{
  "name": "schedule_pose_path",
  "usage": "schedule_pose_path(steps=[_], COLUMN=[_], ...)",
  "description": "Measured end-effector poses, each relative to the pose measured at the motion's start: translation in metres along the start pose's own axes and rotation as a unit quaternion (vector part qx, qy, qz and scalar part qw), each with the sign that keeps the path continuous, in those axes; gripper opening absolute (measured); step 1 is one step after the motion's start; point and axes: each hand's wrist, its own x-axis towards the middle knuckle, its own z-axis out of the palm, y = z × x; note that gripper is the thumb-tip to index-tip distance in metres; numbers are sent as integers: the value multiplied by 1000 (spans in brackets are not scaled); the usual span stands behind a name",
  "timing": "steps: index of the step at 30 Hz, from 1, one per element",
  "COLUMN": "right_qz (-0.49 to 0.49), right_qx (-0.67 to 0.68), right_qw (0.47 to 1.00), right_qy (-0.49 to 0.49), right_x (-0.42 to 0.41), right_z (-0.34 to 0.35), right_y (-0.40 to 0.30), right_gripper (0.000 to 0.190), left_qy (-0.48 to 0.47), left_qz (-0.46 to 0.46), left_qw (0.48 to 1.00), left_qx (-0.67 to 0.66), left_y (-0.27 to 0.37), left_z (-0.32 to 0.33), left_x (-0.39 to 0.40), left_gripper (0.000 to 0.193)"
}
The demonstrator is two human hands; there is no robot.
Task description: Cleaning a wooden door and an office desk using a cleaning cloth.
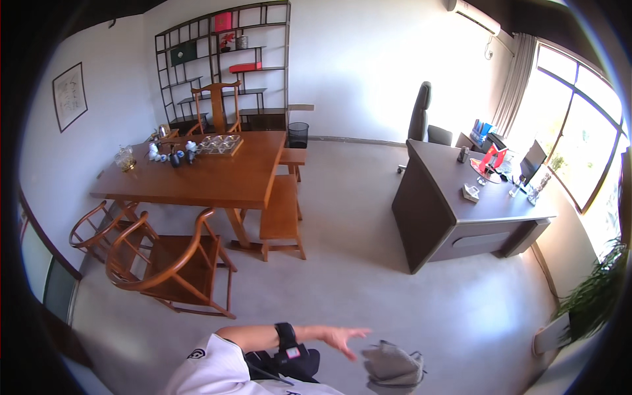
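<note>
My left hand (345, 339) reaches across the front of my body, fingers spread and holding nothing. A black strap with a device (287, 345) is around that forearm. Just beyond the fingertips is a grey fabric item with dark cords (394, 368), possibly a bag; its kind and what supports it cannot be told. A gap shows between it and the hand. My right hand is out of view. A white short sleeve and a black item at my waist show at the bottom.
A wooden table (197, 190) bears tea ware, with a round-backed chair (190, 266) and bench (280, 212) beside it. At right stand a dark desk (429, 197) with a monitor (533, 162) and a potted plant (590, 296). Open shelving (288, 54) lines the back wall.
</note>
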Motion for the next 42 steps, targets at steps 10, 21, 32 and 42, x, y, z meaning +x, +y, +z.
schedule_pose_path(steps=[10,21,32,42], right_qz=[49,5,111,-23], right_qx=[144,99,-28,-182], right_qw=[988,988,963,970], right_qy=[5,114,243,160], right_x=[111,224,369,578], right_z=[-91,-158,-294,-379], right_y=[-85,-245,-317,-497], right_gripper=[62,39,25,29], left_qy=[-77,-143,-93,87], left_qz=[-116,-48,-99,-163], left_qw=[973,960,955,976], left_qx=[-184,-238,-262,-118], left_y=[47,72,63,50], left_z=[-36,-104,-162,-225], left_x=[209,468,648,844], left_gripper=[33,35,29,29])
